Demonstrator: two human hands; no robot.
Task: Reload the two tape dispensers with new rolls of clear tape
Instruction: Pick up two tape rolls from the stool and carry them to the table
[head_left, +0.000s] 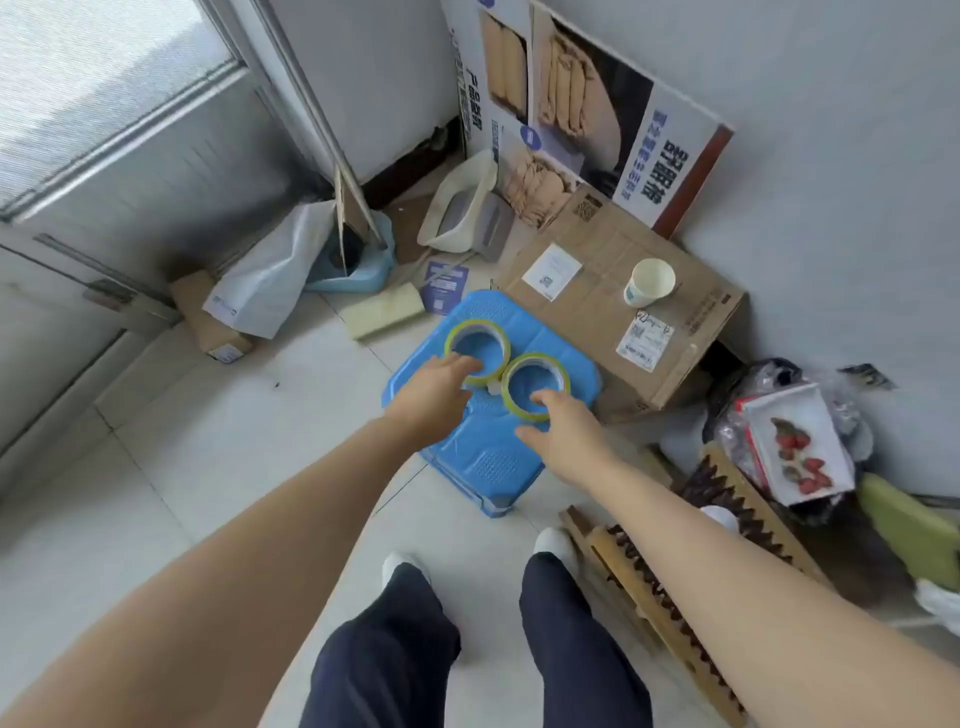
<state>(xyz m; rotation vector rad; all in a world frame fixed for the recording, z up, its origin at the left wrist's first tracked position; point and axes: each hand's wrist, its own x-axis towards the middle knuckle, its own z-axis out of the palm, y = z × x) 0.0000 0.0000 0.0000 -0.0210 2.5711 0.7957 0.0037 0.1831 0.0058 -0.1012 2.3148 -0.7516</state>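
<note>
Two rolls of clear tape with yellowish rims lie flat side by side on a blue plastic stool (485, 460). My left hand (436, 387) reaches over the near edge of the left roll (477, 324), and its straight fingers touch the rim. On the near rim of the right roll (565, 378) rest the fingertips of my right hand (566, 436), thumb spread to the left. Neither roll is lifted. A small white piece (493, 387) sits between the rolls. No tape dispenser is in view.
A cardboard box (597, 322) with a paper cup (649, 283) on it stands right behind the stool. Wooden racks (670, 597) and a tray of strawberries (797, 447) crowd the right. Bags, a sponge block (389, 312) and boxes lie at the back left. My legs stand on white tiles.
</note>
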